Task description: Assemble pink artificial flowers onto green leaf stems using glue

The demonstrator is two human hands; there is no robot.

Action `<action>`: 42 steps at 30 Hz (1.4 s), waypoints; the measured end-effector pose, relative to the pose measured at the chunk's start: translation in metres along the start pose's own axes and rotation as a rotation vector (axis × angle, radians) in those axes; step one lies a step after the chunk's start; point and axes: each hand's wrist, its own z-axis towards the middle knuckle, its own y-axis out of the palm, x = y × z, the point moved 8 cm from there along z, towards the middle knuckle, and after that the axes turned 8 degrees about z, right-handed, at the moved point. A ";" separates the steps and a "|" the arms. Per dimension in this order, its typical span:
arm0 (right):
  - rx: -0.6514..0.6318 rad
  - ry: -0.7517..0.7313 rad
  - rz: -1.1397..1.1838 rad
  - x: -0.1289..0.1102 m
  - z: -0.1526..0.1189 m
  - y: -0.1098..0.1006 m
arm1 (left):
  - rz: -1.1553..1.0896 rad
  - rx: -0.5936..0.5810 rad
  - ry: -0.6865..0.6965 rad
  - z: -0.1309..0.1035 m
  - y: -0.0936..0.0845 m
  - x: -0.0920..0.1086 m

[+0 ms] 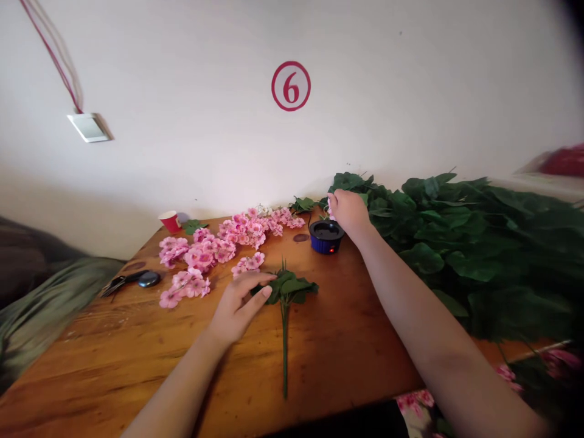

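Head view: leafy spray (285, 307) on tabletop (347, 365), left grip (270, 285) parted at its leaves (294, 285); right grip (331, 198) pinching pink blossom (331, 210) near blue pot (325, 243); spray probably light, stalk (285, 359) stiffish, leaves soft, blossom likely crushable; best hold: bare stalk, blossom by its base

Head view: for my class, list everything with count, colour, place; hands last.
Wooden table: one, brown, centre
Leafy stem: one, green, table front
Clustered flowers: many, pink, table and lower right
Broad leaves: many, green, right and back
Round lit pot: one, blue-black, table back
Paper cup: one, red and white, back left
Dark tool: count unclear, black, table left
Circled 6: one, red, wall
Wall: one, white, back
Square wall plate: one, pale, upper left
Thin cable: at least one, red, upper left
Draped cloth: one, green, far left
Blurred object: one, red, far right
Left hand: one, at stem leaves
Right hand: one, beside pot, pinching something pink
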 end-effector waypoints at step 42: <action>-0.025 0.081 1.001 -0.060 -0.036 -0.012 | 0.526 -0.306 -0.307 0.053 0.027 -0.018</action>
